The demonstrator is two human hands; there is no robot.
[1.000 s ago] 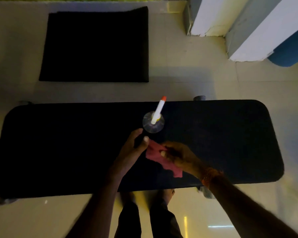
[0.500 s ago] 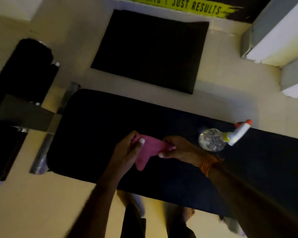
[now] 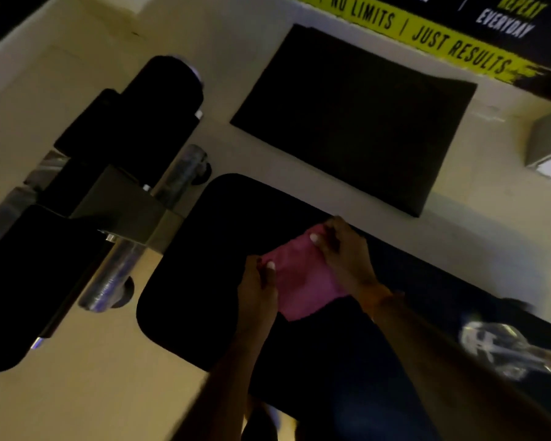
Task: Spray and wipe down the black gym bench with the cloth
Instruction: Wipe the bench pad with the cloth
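The black gym bench (image 3: pixel 198 281) runs from the centre toward the lower right. A pink cloth (image 3: pixel 303 278) is spread above its pad near the left end. My left hand (image 3: pixel 256 284) pinches the cloth's near-left corner with the thumb on top. My right hand (image 3: pixel 344 253) pinches the far corner. The clear spray bottle (image 3: pixel 497 345) stands on the bench at the right edge of view, blurred, its nozzle cut off.
Padded rollers and a steel frame (image 3: pixel 124 198) adjoin the bench's left end. A black floor mat (image 3: pixel 357 113) lies beyond the bench on the pale floor. A yellow and black banner (image 3: pixel 452 43) runs along the back wall. My feet show below the bench.
The view has swung left toward the bench's end. Both hands have carried the cloth leftward and stretched it out flat between them; the bottle now sits far right.
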